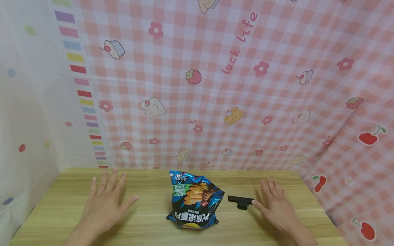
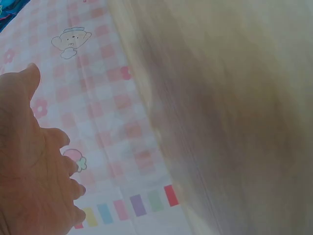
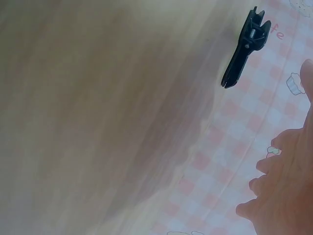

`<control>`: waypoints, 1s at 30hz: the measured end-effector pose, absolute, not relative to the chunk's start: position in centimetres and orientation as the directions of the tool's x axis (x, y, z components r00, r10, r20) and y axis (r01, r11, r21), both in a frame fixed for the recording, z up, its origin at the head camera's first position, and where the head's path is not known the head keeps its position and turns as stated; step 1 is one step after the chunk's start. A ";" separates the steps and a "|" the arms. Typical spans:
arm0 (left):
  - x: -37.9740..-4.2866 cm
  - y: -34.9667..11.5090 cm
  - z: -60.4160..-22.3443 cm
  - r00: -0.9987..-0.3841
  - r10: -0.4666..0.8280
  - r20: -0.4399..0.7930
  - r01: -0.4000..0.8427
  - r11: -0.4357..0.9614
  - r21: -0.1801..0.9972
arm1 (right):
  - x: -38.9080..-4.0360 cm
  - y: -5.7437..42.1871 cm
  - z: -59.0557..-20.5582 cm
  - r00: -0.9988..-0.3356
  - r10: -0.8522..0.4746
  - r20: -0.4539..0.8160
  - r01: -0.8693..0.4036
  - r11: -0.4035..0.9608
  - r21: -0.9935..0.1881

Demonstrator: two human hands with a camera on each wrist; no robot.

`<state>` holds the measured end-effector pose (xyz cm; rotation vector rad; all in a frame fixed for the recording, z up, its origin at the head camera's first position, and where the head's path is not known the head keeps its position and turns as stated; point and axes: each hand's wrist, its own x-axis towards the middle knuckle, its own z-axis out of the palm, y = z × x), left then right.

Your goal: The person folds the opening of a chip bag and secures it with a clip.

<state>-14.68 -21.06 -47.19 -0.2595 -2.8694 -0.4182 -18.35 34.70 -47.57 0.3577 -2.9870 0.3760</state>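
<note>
In the head view a blue and black potato chip bag point(image 1: 197, 201) lies on the wooden table, its large printing upside down to me. To its right is a black bag clip point(image 1: 241, 201), which the right wrist view shows end-on with its spring point(image 3: 246, 46). My left hand point(image 1: 106, 205) is left of the bag, fingers spread and holding nothing. On the other side my right hand point(image 1: 277, 206) has its fingers extended, the thumb close to the clip's right end; whether they touch I cannot tell. A blue corner of the bag point(image 2: 10, 11) shows in the left wrist view.
The wooden table point(image 1: 147, 191) ends at a pink checked cloth point(image 1: 212, 102) hanging behind it. More printed cloth point(image 1: 354, 191) hangs along the right side, and a white dotted cloth point(image 1: 27, 119) along the left.
</note>
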 end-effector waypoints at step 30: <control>-14.6 -18.1 -45.5 -0.925 0.168 0.340 0.260 0.933 0.249 | -17.5 32.4 -46.0 -0.953 -0.260 0.158 -0.291 0.930 -0.224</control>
